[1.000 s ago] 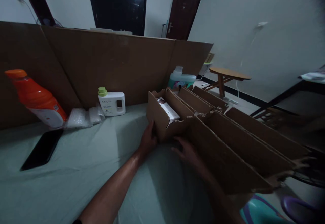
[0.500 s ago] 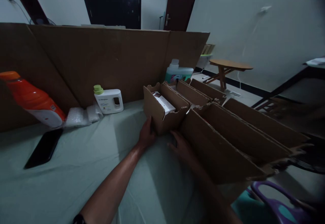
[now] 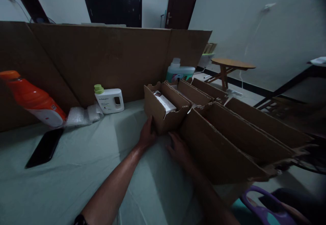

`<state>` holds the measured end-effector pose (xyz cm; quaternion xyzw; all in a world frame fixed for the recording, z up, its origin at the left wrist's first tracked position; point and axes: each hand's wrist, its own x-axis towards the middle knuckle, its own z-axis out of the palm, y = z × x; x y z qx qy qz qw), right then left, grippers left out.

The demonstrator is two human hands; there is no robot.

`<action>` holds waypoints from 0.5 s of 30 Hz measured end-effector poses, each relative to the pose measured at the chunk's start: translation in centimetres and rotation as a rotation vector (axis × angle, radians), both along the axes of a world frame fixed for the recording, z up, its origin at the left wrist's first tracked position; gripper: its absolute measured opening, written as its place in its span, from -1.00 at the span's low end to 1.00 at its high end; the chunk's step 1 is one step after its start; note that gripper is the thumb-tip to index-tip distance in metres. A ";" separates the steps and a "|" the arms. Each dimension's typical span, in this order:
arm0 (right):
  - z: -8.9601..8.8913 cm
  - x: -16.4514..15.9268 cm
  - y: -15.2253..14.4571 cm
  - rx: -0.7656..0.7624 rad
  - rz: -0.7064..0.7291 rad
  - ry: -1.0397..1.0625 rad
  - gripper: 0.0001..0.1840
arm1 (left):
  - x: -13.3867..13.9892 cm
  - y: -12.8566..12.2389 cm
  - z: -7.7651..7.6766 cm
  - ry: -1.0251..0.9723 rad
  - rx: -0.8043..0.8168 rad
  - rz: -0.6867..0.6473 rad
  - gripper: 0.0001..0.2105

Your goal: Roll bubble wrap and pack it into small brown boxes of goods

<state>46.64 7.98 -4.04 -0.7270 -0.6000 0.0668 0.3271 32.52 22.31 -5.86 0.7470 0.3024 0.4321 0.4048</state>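
Note:
A small open cardboard box [image 3: 157,119] stands on the cloth-covered table with a white carton [image 3: 166,102] inside. My left hand [image 3: 147,133] is at its lower left corner, thumb up along the side and fingers closed against the bottom edge. Close to the lower front edge lies my right hand [image 3: 178,148], index finger stretched towards the box and thumb held apart. Whether that fingertip touches the cardboard I cannot tell. Larger open cardboard boxes [image 3: 216,146] adjoin it on the right, beside my right forearm.
Along the back runs a cardboard panel [image 3: 107,55]. A white bottle with a green cap [image 3: 108,100], bubble wrap [image 3: 77,116], an orange bottle [image 3: 35,99] and a black phone [image 3: 45,148] are on the left. A teal bottle [image 3: 179,71] stands behind the boxes; a purple-handled item [image 3: 270,201] is lower right.
My right hand has shifted slightly left towards the small box's lower corner. The purple-handled item appears lower and further left. My left hand and the boxes stay almost the same.

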 end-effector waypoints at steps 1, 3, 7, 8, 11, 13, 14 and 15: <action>0.0 -0.1 0.0 -0.006 -0.009 -0.009 -0.35 | 0.0 0.0 0.0 0.004 0.001 0.003 -0.17; 0.0 -0.3 0.0 -0.024 -0.031 -0.032 -0.33 | 0.1 0.0 0.0 0.013 0.002 0.012 -0.17; 0.1 -0.5 0.0 -0.042 -0.038 -0.080 -0.32 | 0.3 0.0 0.0 0.030 0.009 0.026 -0.15; 0.1 -0.5 0.0 -0.045 -0.034 -0.090 -0.32 | 0.3 0.0 0.0 0.034 0.012 0.026 -0.13; 0.4 -0.5 0.0 -0.089 -0.033 -0.174 -0.33 | 0.4 -0.1 0.1 0.040 0.019 0.025 -0.12; 0.6 -0.7 0.0 -0.125 -0.031 -0.236 -0.40 | 0.3 -0.1 0.1 0.044 0.022 0.028 -0.14; 0.8 -0.9 -0.1 -0.139 -0.029 -0.260 -0.46 | 0.2 -0.1 0.1 0.046 0.024 0.030 -0.14; 0.9 -1.1 -0.2 -0.145 -0.029 -0.273 -0.51 | 0.2 -0.1 0.2 0.050 0.026 0.035 -0.15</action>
